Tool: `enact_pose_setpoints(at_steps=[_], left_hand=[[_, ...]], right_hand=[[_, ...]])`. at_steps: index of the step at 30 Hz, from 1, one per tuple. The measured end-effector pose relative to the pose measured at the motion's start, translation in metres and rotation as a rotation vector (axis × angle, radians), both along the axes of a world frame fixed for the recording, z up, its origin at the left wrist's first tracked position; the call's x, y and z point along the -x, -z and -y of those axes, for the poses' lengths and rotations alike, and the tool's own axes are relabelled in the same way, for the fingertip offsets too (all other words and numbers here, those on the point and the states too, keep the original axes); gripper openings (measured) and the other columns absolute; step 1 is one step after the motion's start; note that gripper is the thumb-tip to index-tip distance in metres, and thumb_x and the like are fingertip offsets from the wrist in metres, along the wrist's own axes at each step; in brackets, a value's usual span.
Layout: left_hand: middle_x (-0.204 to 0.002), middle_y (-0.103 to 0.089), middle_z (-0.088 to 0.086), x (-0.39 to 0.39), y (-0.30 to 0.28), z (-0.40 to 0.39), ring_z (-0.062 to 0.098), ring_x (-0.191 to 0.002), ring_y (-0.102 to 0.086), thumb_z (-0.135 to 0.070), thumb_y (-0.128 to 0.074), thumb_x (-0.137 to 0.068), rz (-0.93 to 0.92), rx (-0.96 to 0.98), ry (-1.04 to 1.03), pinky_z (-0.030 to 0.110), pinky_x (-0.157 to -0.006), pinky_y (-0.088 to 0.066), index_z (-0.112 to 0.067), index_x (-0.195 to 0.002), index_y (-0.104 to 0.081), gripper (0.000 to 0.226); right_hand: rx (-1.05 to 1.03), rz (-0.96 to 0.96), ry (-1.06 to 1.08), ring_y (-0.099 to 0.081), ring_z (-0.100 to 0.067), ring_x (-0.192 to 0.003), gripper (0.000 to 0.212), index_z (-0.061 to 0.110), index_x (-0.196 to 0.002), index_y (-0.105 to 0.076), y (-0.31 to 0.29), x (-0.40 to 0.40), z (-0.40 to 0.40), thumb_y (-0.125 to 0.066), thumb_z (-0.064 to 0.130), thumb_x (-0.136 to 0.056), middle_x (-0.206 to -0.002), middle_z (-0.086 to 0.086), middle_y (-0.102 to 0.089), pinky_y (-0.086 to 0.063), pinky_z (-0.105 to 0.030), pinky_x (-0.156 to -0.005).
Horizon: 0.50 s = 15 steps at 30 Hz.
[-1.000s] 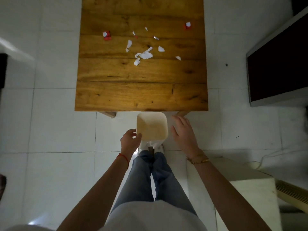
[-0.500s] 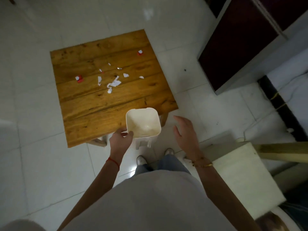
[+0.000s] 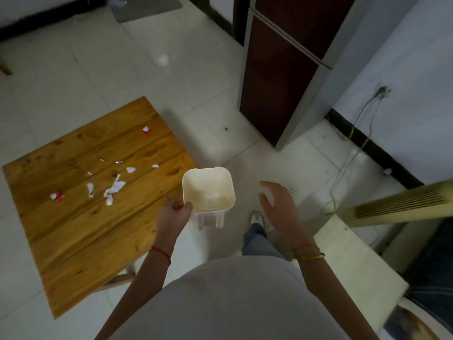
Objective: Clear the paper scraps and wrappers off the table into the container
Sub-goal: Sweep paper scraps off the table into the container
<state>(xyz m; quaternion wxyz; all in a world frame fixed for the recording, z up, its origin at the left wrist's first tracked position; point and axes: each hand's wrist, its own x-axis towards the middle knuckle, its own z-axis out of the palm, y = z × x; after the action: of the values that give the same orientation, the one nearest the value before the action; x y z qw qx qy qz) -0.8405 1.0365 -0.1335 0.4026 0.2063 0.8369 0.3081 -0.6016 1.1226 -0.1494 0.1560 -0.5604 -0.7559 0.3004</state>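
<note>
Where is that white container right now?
In the head view, the white container sits centre frame, beside the wooden table's right corner, its rim pinched by the left hand.

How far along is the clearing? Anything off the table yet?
Nothing looks cleared: the white paper scraps and both red wrappers lie on the wooden table. In hand: the left hand grips the rim of the white container, held beside the table's edge; the right hand is open and empty. All the picking up is left.
</note>
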Motion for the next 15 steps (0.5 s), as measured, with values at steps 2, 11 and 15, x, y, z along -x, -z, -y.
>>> enact_pose_setpoints(at_steps=[2, 11, 15], left_hand=[[-0.095, -0.067, 0.009, -0.015, -0.004, -0.039, 0.027, -0.082, -0.061, -0.020, -0.059, -0.085, 0.009, -0.013, -0.004, 0.024, -0.058, -0.047, -0.007, -0.109, -0.066, 0.028], [-0.097, -0.070, 0.014, -0.061, -0.010, -0.196, 0.032, -0.088, -0.069, -0.023, -0.063, -0.076, 0.158, -0.033, -0.194, 0.047, -0.085, -0.057, -0.005, -0.111, -0.063, 0.040], [-0.096, -0.069, 0.009, -0.060, -0.016, -0.238, 0.028, -0.088, -0.070, -0.021, -0.061, -0.079, 0.170, -0.041, -0.258, 0.043, -0.085, -0.058, -0.014, -0.105, -0.062, 0.027]], right_hand=[[-0.012, 0.005, -0.012, -0.048, -0.025, -0.124, 0.036, 0.012, -0.132, -0.052, -0.005, -0.018, -0.038, -0.050, 0.022, -0.097, -0.132, -0.009, -0.056, -0.032, -0.025, -0.101], [-0.037, 0.049, -0.096, -0.047, -0.023, -0.123, 0.037, 0.012, -0.132, -0.050, -0.029, -0.077, -0.214, -0.047, 0.024, -0.098, -0.132, -0.007, -0.055, -0.036, -0.031, -0.102], [-0.001, 0.007, -0.151, -0.049, -0.024, -0.121, 0.037, 0.008, -0.132, -0.052, -0.029, -0.064, -0.269, -0.049, 0.018, -0.096, -0.131, -0.010, -0.056, -0.036, -0.030, -0.099]])
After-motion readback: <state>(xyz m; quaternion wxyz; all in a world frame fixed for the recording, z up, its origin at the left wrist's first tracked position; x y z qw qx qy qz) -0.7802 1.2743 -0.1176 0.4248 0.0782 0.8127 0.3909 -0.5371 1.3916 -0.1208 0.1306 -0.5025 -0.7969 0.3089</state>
